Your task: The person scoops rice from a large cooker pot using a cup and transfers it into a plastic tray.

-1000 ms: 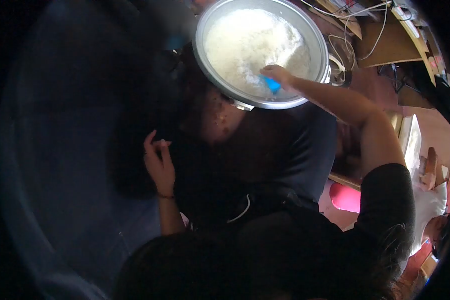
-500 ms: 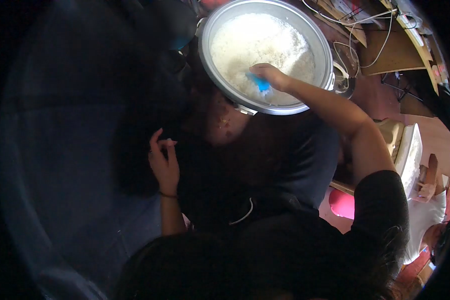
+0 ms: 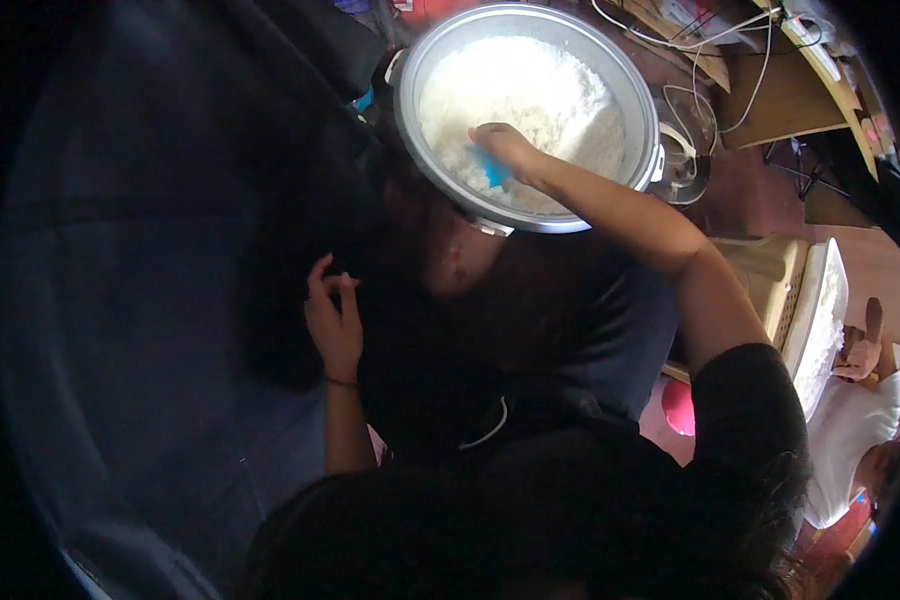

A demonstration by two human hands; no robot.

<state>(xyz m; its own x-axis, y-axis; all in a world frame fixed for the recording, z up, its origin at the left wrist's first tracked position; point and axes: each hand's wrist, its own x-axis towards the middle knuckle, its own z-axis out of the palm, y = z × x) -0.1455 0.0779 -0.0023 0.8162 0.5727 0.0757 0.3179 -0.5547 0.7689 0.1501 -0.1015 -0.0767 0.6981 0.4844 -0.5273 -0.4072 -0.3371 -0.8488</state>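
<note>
A large round metal pot (image 3: 625, 95) holds a mass of white rice (image 3: 510, 85). Over the lower left part of the rice, my right hand (image 3: 505, 150) grips a blue tool (image 3: 494, 170) whose far end is hidden. My left hand (image 3: 334, 312) hangs in the dark area below and left of the pot, with its fingers apart and bent and nothing seen between them. A band circles that wrist.
Right of my arm stand a beige basket (image 3: 770, 275) and a white tray (image 3: 822, 315) with white stuff in it. Another person in a white top (image 3: 850, 440) is at the right edge. Cables (image 3: 695, 45) hang top right; a pink object (image 3: 679, 407) lies below.
My right hand and the blue tool have moved left across the rice. The pot has shifted slightly down in view, and more of the beige basket shows.
</note>
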